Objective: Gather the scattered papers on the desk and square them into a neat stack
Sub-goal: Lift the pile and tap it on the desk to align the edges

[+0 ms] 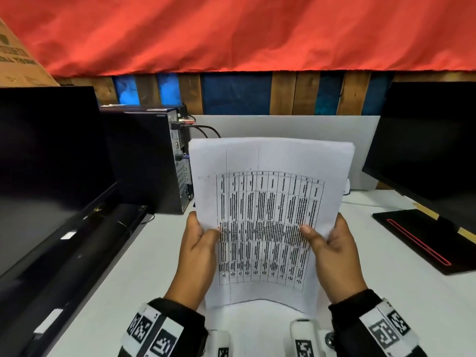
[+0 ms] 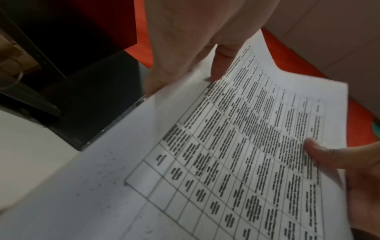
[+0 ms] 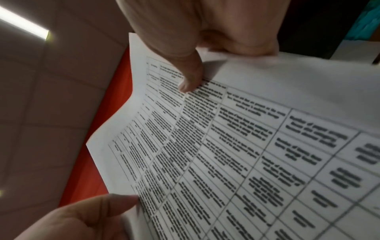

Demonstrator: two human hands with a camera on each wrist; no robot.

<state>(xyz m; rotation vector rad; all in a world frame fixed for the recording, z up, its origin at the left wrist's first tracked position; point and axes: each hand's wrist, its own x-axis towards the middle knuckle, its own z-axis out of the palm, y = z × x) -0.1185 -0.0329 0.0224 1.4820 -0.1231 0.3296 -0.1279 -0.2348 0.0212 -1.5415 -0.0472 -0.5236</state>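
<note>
White desk (image 1: 134,266), hands gripping papers (image 1: 268,217) (print illegible)

On my feed a dark monitor (image 1: 49,150) stood at the left of the white table (image 1: 144,264), with a black computer tower (image 1: 144,158) just beside it, cables plugged into its rear. Another dark monitor (image 1: 432,135) stood at the right on its black base (image 1: 422,238). Red cloth (image 1: 231,32) hung above, a cardboard box (image 1: 15,55) far left.
</note>
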